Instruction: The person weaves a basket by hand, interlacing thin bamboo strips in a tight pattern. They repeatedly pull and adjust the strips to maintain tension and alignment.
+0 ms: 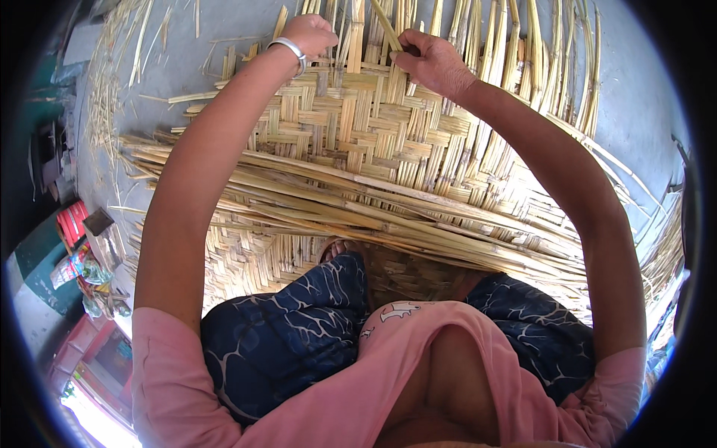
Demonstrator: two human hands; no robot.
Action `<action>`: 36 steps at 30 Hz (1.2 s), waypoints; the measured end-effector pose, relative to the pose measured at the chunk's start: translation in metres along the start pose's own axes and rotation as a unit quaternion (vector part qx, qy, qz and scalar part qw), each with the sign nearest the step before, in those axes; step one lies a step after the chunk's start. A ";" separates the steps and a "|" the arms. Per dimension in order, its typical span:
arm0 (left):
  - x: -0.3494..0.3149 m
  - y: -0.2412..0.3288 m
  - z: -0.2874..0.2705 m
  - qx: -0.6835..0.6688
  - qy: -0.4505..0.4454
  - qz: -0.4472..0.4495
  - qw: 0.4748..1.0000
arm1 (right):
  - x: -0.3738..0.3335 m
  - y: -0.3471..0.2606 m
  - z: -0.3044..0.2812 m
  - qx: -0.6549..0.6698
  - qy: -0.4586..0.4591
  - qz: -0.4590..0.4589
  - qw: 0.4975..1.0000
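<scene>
A woven mat (358, 112) of flat, straw-coloured split cane or reed strips lies on the floor before me. At its far edge my right hand (433, 63) pinches a cane strip (386, 26) between thumb and fingers; the strip slants up and away to the left. My left hand (308, 36), with a pale bangle at the wrist, is curled closed just left of the upright strips. Whatever its fingers hold, if anything, is hidden. Unwoven strip ends (515, 52) fan out beyond the weave, mostly to the right of my right hand.
A bundle of long loose strips (358, 198) lies across the mat between my hands and my legs. More scattered strips (112, 97) lie on the grey floor (635, 82) at the left. Farther left are a red object (72, 222) and plastic packets (71, 267).
</scene>
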State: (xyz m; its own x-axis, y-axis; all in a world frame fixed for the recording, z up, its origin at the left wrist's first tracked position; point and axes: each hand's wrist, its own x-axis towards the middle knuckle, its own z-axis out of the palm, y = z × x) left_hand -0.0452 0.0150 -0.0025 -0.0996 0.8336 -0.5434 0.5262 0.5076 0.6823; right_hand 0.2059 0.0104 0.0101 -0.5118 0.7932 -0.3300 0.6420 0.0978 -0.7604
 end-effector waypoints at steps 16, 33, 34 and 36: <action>-0.010 0.011 0.012 0.093 -0.045 0.029 0.994 | 0.000 0.003 -0.002 0.004 -0.010 -0.009 1.000; -0.022 -0.005 0.004 0.304 0.077 0.167 0.935 | -0.001 0.004 -0.003 -0.008 -0.015 -0.034 0.999; -0.023 -0.004 0.006 0.336 0.106 0.188 0.917 | -0.001 0.004 -0.003 -0.008 -0.014 -0.036 0.999; -0.022 -0.002 0.010 0.344 0.121 0.185 0.913 | -0.001 0.003 -0.003 -0.007 -0.011 -0.040 0.999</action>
State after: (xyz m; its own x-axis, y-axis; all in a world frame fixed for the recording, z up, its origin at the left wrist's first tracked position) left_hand -0.0360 -0.0063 0.0029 0.0523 0.9860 -0.1585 0.9590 -0.0053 0.2834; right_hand 0.2102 0.0113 0.0100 -0.5746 0.7686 -0.2814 0.6069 0.1694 -0.7765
